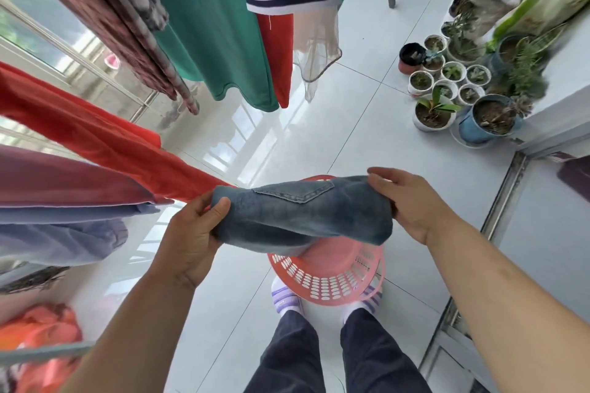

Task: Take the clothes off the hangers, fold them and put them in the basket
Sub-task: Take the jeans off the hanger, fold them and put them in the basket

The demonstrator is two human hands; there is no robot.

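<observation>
1. I hold the folded jeans (pixel 303 214) just above the basket (pixel 325 281), their long axis running left to right.
2. My left hand (pixel 191 233) grips one end, my right hand (pixel 412 201) the other, fingers (pixel 380 177) curled round them.
3. I judge the basket lies straight below, both hands equally near.

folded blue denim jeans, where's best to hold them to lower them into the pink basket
Grip the folded blue denim jeans at the two short ends, one hand from each side, as the left hand and right hand do. The bundle is a long, soft roll held crosswise above the pink perforated plastic basket, so end grips probably keep the fold from opening.
</observation>
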